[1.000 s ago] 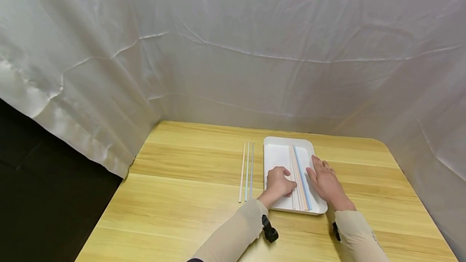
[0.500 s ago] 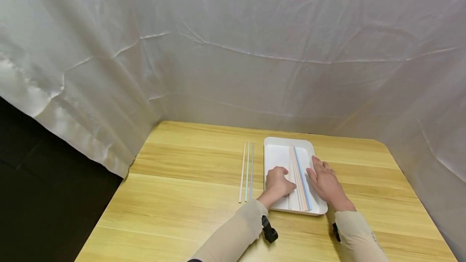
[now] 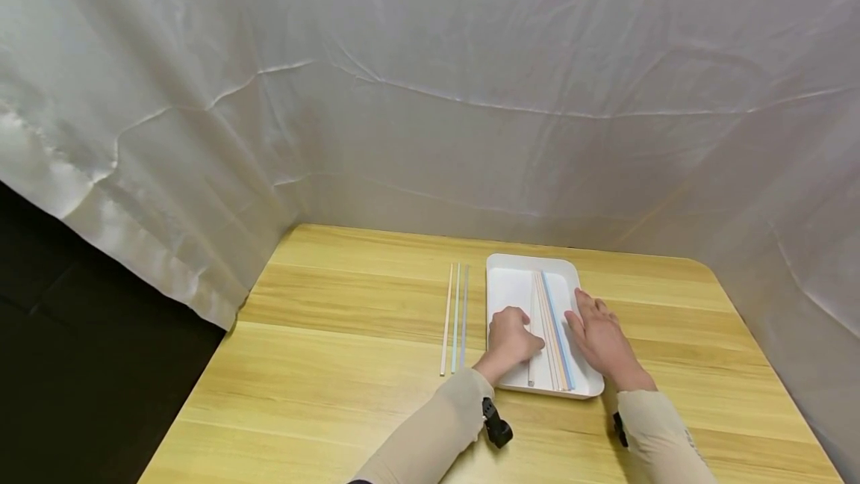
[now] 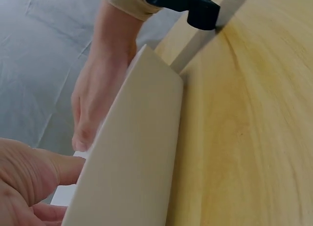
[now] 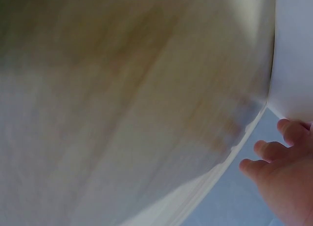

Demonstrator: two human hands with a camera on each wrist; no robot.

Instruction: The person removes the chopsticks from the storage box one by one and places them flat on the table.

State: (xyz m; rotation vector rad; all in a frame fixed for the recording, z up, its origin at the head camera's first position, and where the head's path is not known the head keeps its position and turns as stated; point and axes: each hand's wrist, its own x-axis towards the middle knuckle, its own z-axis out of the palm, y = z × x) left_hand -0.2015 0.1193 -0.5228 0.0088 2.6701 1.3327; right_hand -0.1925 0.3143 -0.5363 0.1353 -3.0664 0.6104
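Observation:
A white tray [image 3: 500, 282] holds several thin pastel chopsticks [image 3: 554, 342], a blue one along their right side. My left hand [image 3: 512, 336] reaches over the tray's left side and pinches a pale chopstick [image 3: 531, 377], whose near end lies apart from the bunch. In the left wrist view the tray's wall [image 4: 137, 138] hides the fingertips of that hand [image 4: 29, 182]. My right hand [image 3: 601, 340] rests along the tray's right rim, fingers extended, thumb over the inside. Only part of the right hand [image 5: 288, 172] shows in the right wrist view.
Left of the tray, three chopsticks lie parallel on the wooden table [image 3: 349, 334]: a pale pink one [image 3: 446, 320], a light green one [image 3: 456, 320] and a grey-blue one [image 3: 464, 320]. A pale curtain [image 3: 430, 133] hangs behind the table and at its sides.
The left hand has shifted slightly left, and the near end of the pale chopstick has moved left, away from the bunch. The right hand has stayed in place.

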